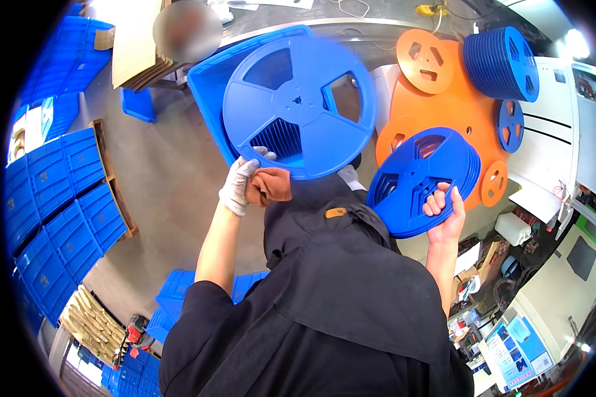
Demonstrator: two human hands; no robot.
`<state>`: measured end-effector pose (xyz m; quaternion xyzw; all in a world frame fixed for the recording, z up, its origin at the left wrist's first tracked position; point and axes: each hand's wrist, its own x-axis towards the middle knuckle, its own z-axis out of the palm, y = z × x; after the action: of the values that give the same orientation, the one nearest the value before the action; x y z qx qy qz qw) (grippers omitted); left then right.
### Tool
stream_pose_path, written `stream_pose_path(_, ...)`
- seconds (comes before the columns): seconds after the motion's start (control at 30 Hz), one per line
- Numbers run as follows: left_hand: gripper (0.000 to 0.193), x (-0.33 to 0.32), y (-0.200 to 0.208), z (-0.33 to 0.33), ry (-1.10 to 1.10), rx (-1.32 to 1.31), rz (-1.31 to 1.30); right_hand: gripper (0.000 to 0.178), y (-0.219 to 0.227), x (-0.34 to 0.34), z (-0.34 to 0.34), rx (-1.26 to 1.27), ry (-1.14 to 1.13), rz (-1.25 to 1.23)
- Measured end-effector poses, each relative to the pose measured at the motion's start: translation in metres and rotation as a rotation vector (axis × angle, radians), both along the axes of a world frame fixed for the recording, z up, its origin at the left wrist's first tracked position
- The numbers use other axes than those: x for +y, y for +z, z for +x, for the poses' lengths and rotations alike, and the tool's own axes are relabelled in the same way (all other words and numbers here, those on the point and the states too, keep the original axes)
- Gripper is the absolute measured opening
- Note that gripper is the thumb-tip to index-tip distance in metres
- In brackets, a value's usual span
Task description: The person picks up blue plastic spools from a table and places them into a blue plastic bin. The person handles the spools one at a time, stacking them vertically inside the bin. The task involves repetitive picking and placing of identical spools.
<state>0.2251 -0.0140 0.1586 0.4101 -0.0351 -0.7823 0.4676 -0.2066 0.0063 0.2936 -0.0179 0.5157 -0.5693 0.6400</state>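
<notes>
Black cloth of my own clothing [357,298] fills the space below and between my two hands. Ahead of my gloved left hand [236,186] is the large blue reel [311,119]; those fingers are bent closed around its near rim, beside one of the cut-out windows, with a brown cloth [269,186] bunched against the same edge. Beyond and behind the reel sits a blue bin [203,86], its rim showing past the disc.

My bare right hand [447,215] is at the near edge of a tilted blue stack [422,175] of slotted reels. Its fingers are half curled over that edge, but I cannot tell whether they grip or merely rest. Past them spreads an orange counter [437,109], bearing a ribbed blue pile [500,66] and an orange reel [430,69].

I judge the large reel the riskier load: with only its near rim pinched, its weight could swing the far side down, and slick cloth under the glove could let it slip. By my right fingers, the fanned plates might slide apart if that light hold loosens, since the stack leans.
</notes>
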Motion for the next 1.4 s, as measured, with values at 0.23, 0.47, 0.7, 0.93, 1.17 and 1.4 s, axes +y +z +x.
stream_pose_path(0.23,0.026,-0.023,-0.055,0.007,-0.005,-0.423,0.056,0.030,-0.004,0.007,-0.001,0.045,0.000,0.023)
stream_pose_path(0.47,0.023,-0.086,-0.132,-0.019,-0.142,-0.794,0.021,0.030,-0.007,0.014,-0.008,0.080,-0.017,0.048)
stream_pose_path(0.7,0.020,-0.137,-0.134,-0.074,-0.278,-0.995,0.048,0.030,-0.003,0.021,-0.009,0.136,-0.047,0.068)
stream_pose_path(0.93,0.019,-0.143,-0.158,-0.089,-0.401,-0.882,0.074,0.029,-0.002,0.025,-0.009,0.114,-0.003,0.023)
stream_pose_path(1.17,0.065,-0.108,-0.126,-0.081,-0.185,-0.501,0.064,0.029,0.011,0.017,-0.004,-0.037,0.049,-0.278)
stream_pose_path(1.4,0.059,-0.067,-0.048,-0.073,0.083,0.023,-0.031,0.044,0.021,0.003,0.014,-0.210,0.074,-0.455)
